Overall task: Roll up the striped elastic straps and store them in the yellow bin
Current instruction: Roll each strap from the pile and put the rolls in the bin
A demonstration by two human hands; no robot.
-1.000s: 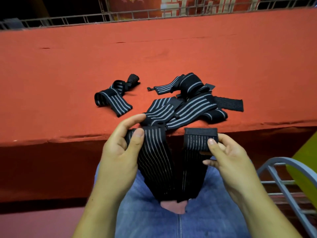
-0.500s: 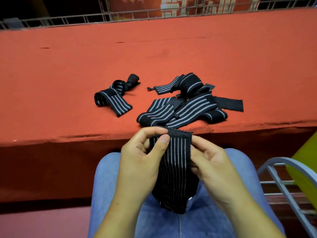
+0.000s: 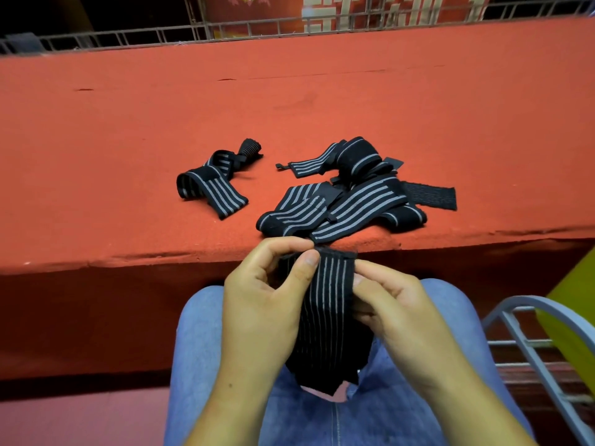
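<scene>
A black elastic strap with thin grey stripes (image 3: 328, 317) hangs folded double over my lap, just below the table's front edge. My left hand (image 3: 260, 307) pinches its top left corner between thumb and fingers. My right hand (image 3: 396, 310) grips the strap's right edge, fingers curled behind it. A pile of several more striped straps (image 3: 347, 207) lies on the red table (image 3: 128, 140) near the edge. One loose strap (image 3: 212, 185) lies apart to the pile's left. Part of the yellow bin (image 3: 573, 317) shows at the far right edge.
A grey metal chair frame (image 3: 528, 333) stands at lower right between my leg and the bin. A metal railing (image 3: 128, 37) runs along the table's far side. My blue-jeaned legs (image 3: 338, 420) fill the bottom.
My hands came together, folding the strap's two ends onto each other. In the last half second they barely moved; the fold is a little tighter.
</scene>
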